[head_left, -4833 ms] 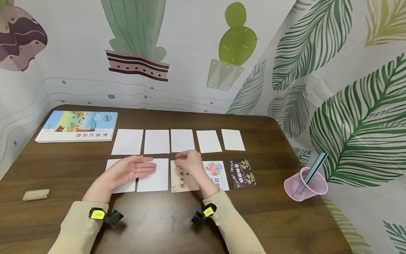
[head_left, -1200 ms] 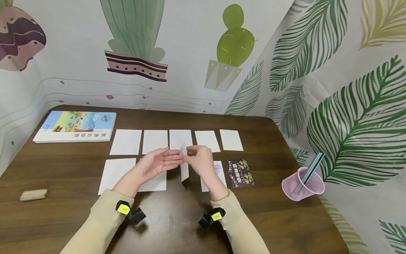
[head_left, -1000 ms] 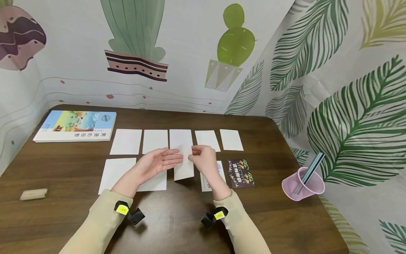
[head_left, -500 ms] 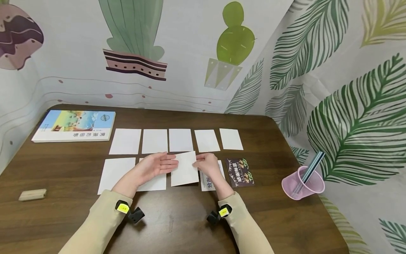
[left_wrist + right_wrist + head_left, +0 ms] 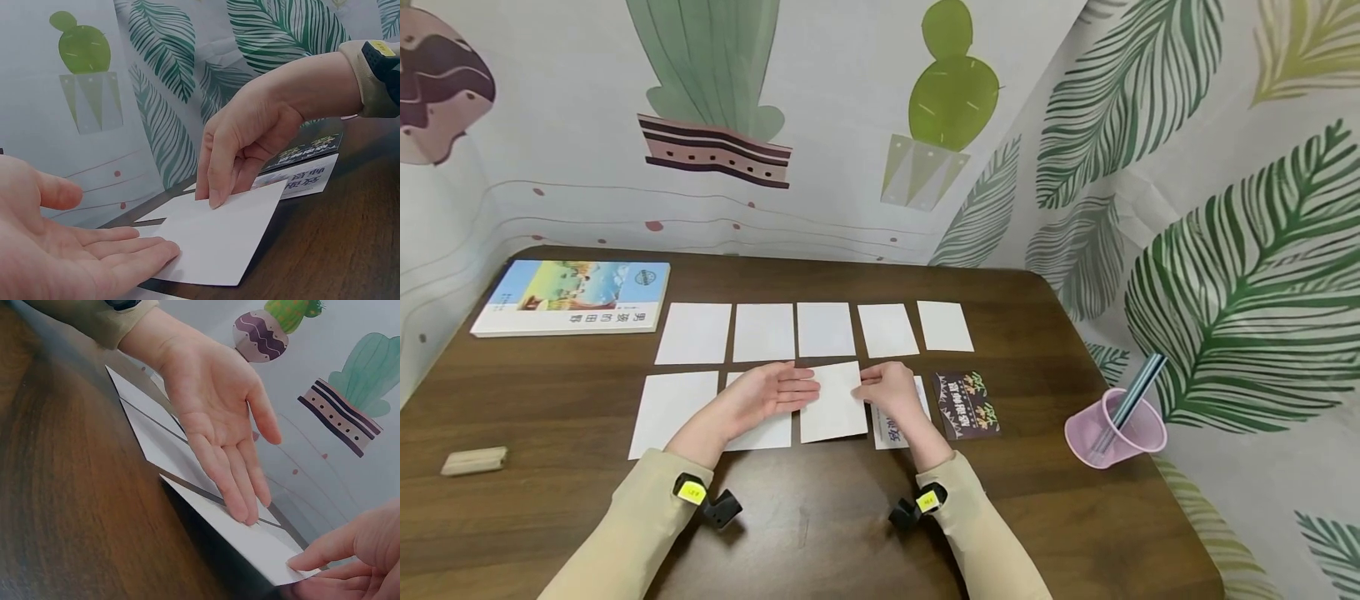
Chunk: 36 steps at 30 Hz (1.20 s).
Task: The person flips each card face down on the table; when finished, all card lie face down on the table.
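A card (image 5: 835,408) with its plain off-white side up is pinched at its right edge between the thumb and fingers of my right hand (image 5: 895,392). It hovers slightly tilted over the front row, its near edge off the table in the right wrist view. My left hand (image 5: 763,396) is palm up with straight fingers, their tips touching the card's left part; in the left wrist view they lie on the card (image 5: 219,244). Under my left hand a white card (image 5: 767,433) is partly covered. My right hand partly hides a card with purple lettering (image 5: 891,433).
Several white cards (image 5: 824,329) form the back row. Another white card (image 5: 673,412) lies front left, a dark printed card (image 5: 967,406) front right. A book (image 5: 576,296), a small wooden block (image 5: 473,461) and a pink pen cup (image 5: 1112,429) stand around them.
The tan printed card was lifted by my right hand and flipped; its plain side now faces up. Over the last half second it has sunk slightly. My left hand moved right to meet it.
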Each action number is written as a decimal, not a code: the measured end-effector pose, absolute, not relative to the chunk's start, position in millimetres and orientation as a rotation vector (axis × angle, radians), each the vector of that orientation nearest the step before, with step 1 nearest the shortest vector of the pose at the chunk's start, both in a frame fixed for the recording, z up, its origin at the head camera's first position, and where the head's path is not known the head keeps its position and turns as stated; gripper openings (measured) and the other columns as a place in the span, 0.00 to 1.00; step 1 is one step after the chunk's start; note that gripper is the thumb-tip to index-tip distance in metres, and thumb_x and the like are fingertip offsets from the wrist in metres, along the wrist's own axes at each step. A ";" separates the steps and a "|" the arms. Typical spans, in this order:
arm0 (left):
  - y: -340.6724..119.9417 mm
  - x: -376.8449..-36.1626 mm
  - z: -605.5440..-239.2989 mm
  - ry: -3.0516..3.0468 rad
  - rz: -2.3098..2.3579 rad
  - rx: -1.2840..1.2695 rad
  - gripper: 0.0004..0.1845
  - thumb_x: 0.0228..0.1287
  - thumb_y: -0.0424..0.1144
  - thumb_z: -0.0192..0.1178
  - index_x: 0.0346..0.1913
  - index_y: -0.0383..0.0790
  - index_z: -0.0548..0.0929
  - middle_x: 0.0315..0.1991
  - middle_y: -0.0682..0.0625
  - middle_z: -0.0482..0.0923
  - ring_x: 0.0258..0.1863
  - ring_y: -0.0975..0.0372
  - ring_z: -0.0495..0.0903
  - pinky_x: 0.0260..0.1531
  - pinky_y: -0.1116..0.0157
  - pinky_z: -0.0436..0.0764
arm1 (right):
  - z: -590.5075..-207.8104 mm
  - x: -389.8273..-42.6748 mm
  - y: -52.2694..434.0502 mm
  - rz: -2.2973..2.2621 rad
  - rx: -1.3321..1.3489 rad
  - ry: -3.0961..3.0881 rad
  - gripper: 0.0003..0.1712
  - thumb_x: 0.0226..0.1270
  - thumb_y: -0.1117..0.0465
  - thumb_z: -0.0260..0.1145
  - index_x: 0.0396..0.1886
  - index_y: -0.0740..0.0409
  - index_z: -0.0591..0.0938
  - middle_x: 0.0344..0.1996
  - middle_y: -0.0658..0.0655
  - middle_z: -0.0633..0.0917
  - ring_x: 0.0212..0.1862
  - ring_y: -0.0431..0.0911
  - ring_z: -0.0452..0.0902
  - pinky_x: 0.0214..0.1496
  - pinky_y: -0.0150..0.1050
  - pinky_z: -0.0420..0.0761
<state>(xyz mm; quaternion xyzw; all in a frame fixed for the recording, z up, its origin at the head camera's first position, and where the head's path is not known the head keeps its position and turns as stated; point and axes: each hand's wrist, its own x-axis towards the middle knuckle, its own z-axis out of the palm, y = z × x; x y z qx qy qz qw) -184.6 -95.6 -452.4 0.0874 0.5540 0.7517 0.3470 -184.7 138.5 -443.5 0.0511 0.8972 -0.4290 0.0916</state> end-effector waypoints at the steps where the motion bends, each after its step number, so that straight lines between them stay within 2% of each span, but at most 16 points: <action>1: -95.7 -184.8 -452.8 1.442 1.949 0.226 0.31 0.81 0.41 0.28 0.70 0.15 0.49 0.69 0.19 0.54 0.69 0.42 0.66 0.69 0.59 0.69 | -442.9 -185.1 139.0 -1.265 0.144 2.671 0.18 0.53 0.65 0.73 0.44 0.68 0.86 0.37 0.63 0.89 0.35 0.50 0.88 0.38 0.37 0.87; 11: -95.0 -184.8 -452.5 1.472 1.931 0.219 0.30 0.80 0.41 0.27 0.70 0.15 0.50 0.69 0.19 0.54 0.70 0.40 0.63 0.69 0.59 0.70 | -438.3 -185.5 144.1 -1.306 0.173 2.646 0.15 0.56 0.66 0.71 0.44 0.67 0.87 0.34 0.62 0.90 0.33 0.48 0.88 0.36 0.35 0.87; 17: -89.1 -186.8 -449.6 1.469 1.912 0.227 0.30 0.80 0.40 0.28 0.70 0.15 0.50 0.69 0.19 0.54 0.70 0.38 0.59 0.71 0.56 0.66 | -435.5 -185.3 146.6 -1.308 0.142 2.676 0.14 0.56 0.65 0.71 0.43 0.66 0.87 0.34 0.62 0.90 0.34 0.48 0.88 0.37 0.35 0.86; 23: -65.5 -187.6 -450.4 1.465 1.911 0.233 0.30 0.79 0.40 0.29 0.69 0.14 0.52 0.68 0.19 0.56 0.70 0.36 0.59 0.72 0.51 0.62 | -428.9 -188.5 157.8 -1.246 0.157 2.696 0.15 0.55 0.63 0.72 0.43 0.62 0.88 0.34 0.59 0.90 0.29 0.43 0.83 0.28 0.30 0.80; 25: -54.0 -187.1 -450.4 1.458 1.920 0.209 0.30 0.79 0.39 0.29 0.69 0.14 0.53 0.68 0.19 0.56 0.70 0.35 0.59 0.73 0.50 0.61 | -426.7 -190.7 165.2 -1.220 0.181 2.692 0.15 0.55 0.62 0.71 0.44 0.62 0.88 0.35 0.59 0.90 0.29 0.42 0.83 0.29 0.31 0.80; 32: -16.8 -183.1 -441.9 1.420 2.017 0.060 0.29 0.78 0.38 0.32 0.68 0.14 0.54 0.67 0.19 0.57 0.70 0.35 0.60 0.73 0.48 0.60 | -422.2 -193.3 199.8 -1.165 0.261 2.724 0.17 0.54 0.61 0.72 0.44 0.64 0.87 0.36 0.61 0.90 0.36 0.46 0.86 0.43 0.39 0.85; 36: -6.2 -180.1 -437.1 1.426 2.048 0.008 0.29 0.77 0.37 0.33 0.69 0.15 0.53 0.68 0.20 0.56 0.71 0.36 0.58 0.74 0.48 0.59 | -421.8 -190.8 214.3 -1.150 0.306 2.722 0.18 0.54 0.61 0.71 0.45 0.65 0.87 0.37 0.62 0.90 0.36 0.45 0.87 0.43 0.39 0.86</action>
